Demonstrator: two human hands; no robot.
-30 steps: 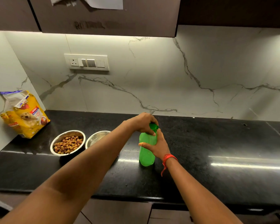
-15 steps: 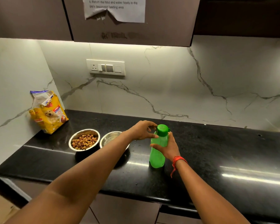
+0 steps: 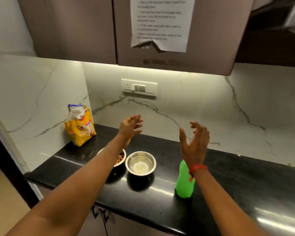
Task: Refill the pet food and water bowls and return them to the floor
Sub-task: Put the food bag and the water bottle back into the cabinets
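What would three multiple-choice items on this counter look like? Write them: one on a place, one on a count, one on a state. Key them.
1. Where does the green bottle stand?
A. On the black counter, right of the bowls
B. Inside a cupboard
C. On the floor

2. How many steel bowls sit on the counter?
A. One
B. Two
C. Four

3. What do the hands hold?
A. The bottle
B. A bowl
C. Nothing

Answers: 1 A, it stands upright on the counter, partly behind the right wrist. 2 B, the kibble bowl and the shiny bowl beside it. 3 C, left hand and right hand are raised, fingers spread, gripping nothing.
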